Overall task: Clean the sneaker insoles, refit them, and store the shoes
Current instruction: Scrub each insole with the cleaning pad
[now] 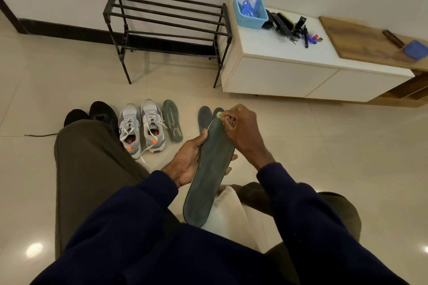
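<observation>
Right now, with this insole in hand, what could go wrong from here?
1. The left hand grips the insole at mid-length while the right hand presses a pale wipe at its far tip; it may flex or slip.
2. Loose insoles lie on the floor beside grey sneakers and black shoes; pairs could get mixed up.

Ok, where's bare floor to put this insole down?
Widest: the tiles right of your right hand, in front of the white cabinet. Also the strip between the shoe rack and the grey sneakers. A narrow gap lies between the lone insole and the pair of insoles. Crowded: the shoe row, and the cabinet's back edge.
</observation>
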